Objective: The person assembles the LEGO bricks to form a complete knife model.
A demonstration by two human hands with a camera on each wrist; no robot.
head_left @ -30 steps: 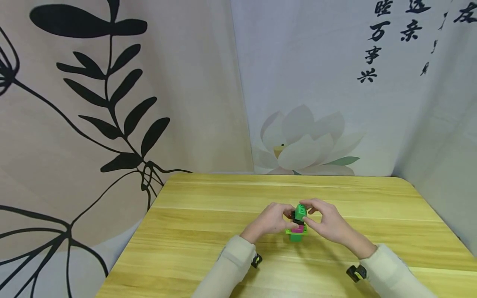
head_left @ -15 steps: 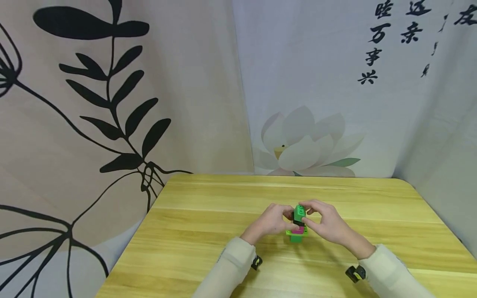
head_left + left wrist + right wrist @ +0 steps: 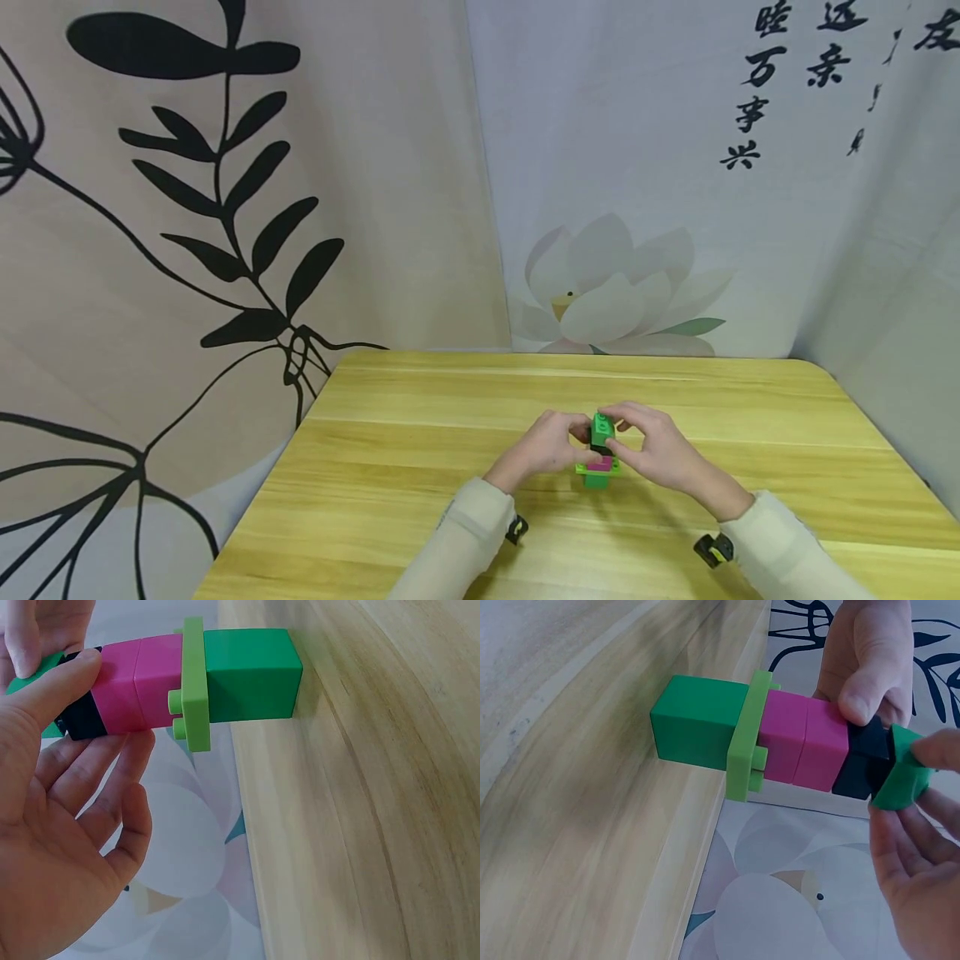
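Note:
A tower of toy building blocks stands upright on the wooden table (image 3: 360, 500). From the bottom it has a green block (image 3: 253, 675), a lime plate (image 3: 196, 690), two magenta blocks (image 3: 806, 742) and a black block (image 3: 860, 757). With thumb and fingers my left hand (image 3: 543, 446) grips the tower around the black block, the thumb tip reaching the magenta edge. My right hand (image 3: 663, 450) pinches a smaller green block (image 3: 602, 429) at the top. In the right wrist view this piece sits askew against the black block, with a gap on one side.
Behind the table hangs a pale cloth (image 3: 390, 167) printed with black leaves, a lotus and writing. Each cream sleeve (image 3: 465, 533) has a small black device (image 3: 517, 529) at the cuff. The table's back edge (image 3: 570, 353) lies beyond the hands.
The top green block and the right hand have shifted very slightly left, and the block has turned a little. The left hand and the lower tower have stayed in place.

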